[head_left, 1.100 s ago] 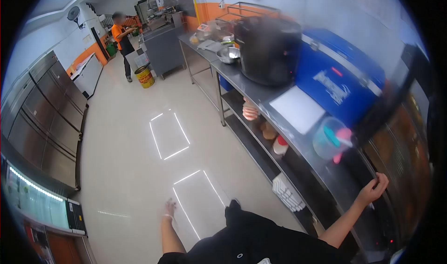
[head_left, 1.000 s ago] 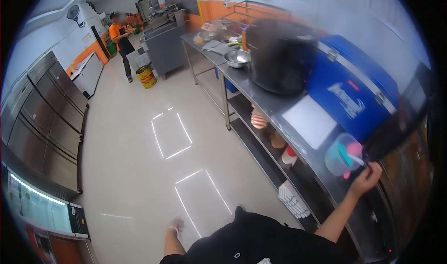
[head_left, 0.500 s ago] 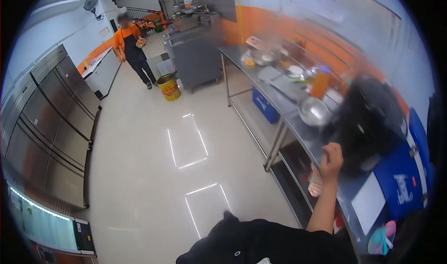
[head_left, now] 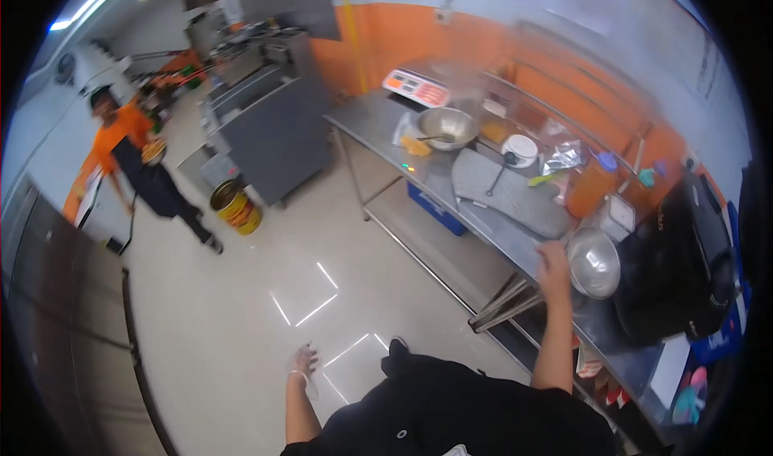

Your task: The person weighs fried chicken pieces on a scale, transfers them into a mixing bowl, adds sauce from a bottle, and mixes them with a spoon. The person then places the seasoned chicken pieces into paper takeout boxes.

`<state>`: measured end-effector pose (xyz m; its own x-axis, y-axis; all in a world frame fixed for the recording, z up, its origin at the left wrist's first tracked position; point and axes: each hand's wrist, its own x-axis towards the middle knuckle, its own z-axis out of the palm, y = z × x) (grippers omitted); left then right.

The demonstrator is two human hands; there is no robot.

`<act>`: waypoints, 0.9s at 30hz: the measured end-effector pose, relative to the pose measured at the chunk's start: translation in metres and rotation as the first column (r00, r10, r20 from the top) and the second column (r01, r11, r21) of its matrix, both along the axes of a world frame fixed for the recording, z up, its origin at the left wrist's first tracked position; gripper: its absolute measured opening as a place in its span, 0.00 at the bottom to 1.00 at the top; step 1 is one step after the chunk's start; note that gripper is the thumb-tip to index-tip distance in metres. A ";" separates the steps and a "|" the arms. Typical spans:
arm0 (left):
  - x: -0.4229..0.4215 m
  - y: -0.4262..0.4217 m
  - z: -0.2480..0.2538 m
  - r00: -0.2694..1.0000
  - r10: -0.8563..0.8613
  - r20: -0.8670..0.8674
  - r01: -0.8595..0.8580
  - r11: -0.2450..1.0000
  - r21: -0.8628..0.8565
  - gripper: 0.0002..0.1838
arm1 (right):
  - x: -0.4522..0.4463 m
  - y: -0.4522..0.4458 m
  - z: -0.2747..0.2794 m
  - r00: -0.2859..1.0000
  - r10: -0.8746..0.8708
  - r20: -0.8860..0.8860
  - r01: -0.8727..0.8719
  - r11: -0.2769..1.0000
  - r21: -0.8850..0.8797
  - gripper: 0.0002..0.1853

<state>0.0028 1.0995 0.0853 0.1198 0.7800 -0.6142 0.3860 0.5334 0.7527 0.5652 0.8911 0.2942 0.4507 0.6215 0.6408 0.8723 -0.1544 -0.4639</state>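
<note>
My left hand (head_left: 303,365) hangs low over the floor with its fingers apart, holding nothing; something clear and pale, like thin plastic, lies around the palm and wrist. My right hand (head_left: 553,269) is over the front edge of the steel table (head_left: 515,251), just left of a shiny metal bowl (head_left: 594,264). Its fingers look partly bent but are blurred, and I cannot tell whether they touch the bowl's rim. Behind the bowl are a square white container (head_left: 617,217) and an orange bottle (head_left: 592,186) with a purple cap. A grey mat (head_left: 507,194) carries a dark ladle (head_left: 500,178).
Farther along the table are a second metal bowl (head_left: 448,126) and a scale (head_left: 415,86). A black bag (head_left: 672,255) occupies the near end. Across the floor, a person in orange (head_left: 133,150) carries a bowl of food (head_left: 153,152) near a yellow tin (head_left: 236,208).
My view has swung right and closer to the table. My left hand has come into view. My right hand is now beside the metal bowl. The other person has walked nearer.
</note>
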 end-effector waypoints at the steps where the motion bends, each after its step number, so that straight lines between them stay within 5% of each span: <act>1: 0.005 0.024 -0.005 0.999 -0.043 -0.032 0.042 0.997 -0.057 0.29 | 0.003 0.030 -0.005 0.996 0.005 -0.090 -0.004 1.000 0.013 0.14; 4: 0.004 0.094 -0.020 0.984 -0.140 -0.112 0.119 0.977 -0.174 0.30 | 0.007 0.118 -0.018 0.939 0.039 -0.343 -0.015 0.997 0.070 0.12; 11: -0.014 0.258 -0.025 0.986 -0.079 -0.148 0.041 0.969 -0.242 0.29 | 0.070 0.344 0.028 0.934 0.082 -0.347 -0.060 0.995 0.075 0.08; 14: 0.006 0.335 -0.037 0.994 -0.043 -0.098 0.018 0.970 -0.242 0.29 | 0.077 0.416 0.040 0.816 0.280 -0.506 -0.158 0.949 0.272 0.08; 15: 0.016 0.360 -0.041 0.997 -0.034 -0.076 0.014 0.970 -0.242 0.29 | 0.078 0.438 0.031 0.684 0.345 -0.643 -0.145 0.928 0.343 0.08; 18: 0.063 0.440 -0.028 0.984 -0.160 -0.080 0.141 0.970 -0.198 0.29 | 0.049 0.492 0.039 0.637 0.205 -0.743 -0.158 0.978 0.135 0.07; 20: 0.102 0.485 -0.018 0.982 -0.180 -0.060 0.171 0.977 -0.126 0.29 | 0.046 0.515 0.014 0.810 0.157 -0.564 -0.228 0.972 -0.057 0.06; 23: 0.146 0.547 0.029 0.950 0.224 0.218 -0.193 0.969 -0.154 0.31 | 0.042 0.524 0.012 0.778 0.104 -0.619 -0.205 0.974 -0.093 0.05; 24: 0.148 0.552 0.041 0.880 0.257 0.399 -0.285 0.959 0.010 0.35 | 0.048 0.520 0.002 0.726 0.064 -0.685 -0.163 0.983 -0.081 0.05; 27: 0.151 0.588 0.096 0.609 0.451 0.652 -0.586 0.810 -0.012 0.43 | 0.075 0.500 -0.019 0.595 0.100 -0.797 -0.064 0.995 0.077 0.07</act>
<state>0.1538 1.6872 0.1817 -0.0564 0.9163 -0.3966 -0.4794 0.3236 0.8158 0.6405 1.3911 0.2750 0.7416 0.6669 0.0725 0.1578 -0.0684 -0.9851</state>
